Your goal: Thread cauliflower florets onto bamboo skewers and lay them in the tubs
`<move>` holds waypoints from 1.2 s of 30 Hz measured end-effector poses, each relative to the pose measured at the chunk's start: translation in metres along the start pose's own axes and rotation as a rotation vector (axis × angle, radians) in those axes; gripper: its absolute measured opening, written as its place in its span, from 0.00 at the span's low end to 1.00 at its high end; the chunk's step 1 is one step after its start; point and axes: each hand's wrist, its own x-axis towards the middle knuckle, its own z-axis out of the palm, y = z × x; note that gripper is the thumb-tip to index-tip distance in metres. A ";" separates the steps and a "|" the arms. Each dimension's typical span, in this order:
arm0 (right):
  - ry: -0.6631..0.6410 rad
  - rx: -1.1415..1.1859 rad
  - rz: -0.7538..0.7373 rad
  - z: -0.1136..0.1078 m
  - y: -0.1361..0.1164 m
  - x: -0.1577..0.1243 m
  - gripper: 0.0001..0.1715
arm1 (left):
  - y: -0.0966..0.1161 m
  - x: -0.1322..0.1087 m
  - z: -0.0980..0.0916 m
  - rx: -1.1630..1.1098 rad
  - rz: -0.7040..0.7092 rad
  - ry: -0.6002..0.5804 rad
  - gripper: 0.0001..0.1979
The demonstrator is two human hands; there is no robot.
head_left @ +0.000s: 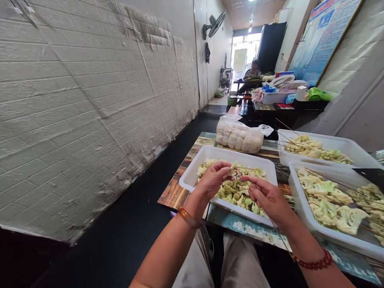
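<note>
A clear plastic bag (239, 135) of pale, rounded pieces sits at the far edge of the table (173, 191). Beyond that edge, a white tub (274, 98) heaped with bags stands near a small white box (301, 93) and a bright green bundle (319, 94). Farther back is a person (254, 69). A fan (217, 25) juts from the left-hand wall above a dark hanging cloth (207, 53); opposite hangs a blue poster (330, 34).

A small, seemingly greenish cauliflower piece (233, 168) is above loose pale florets (236, 194).
</note>
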 end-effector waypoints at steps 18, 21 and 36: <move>0.069 -0.172 -0.081 0.004 -0.008 -0.005 0.21 | 0.001 -0.001 -0.003 -0.006 0.004 0.011 0.13; 0.045 -0.175 -0.095 0.004 -0.010 -0.002 0.21 | 0.001 -0.001 -0.003 -0.010 -0.008 0.005 0.12; 0.028 -0.319 -0.109 0.002 -0.010 -0.002 0.26 | 0.000 -0.001 -0.004 -0.024 0.018 0.022 0.12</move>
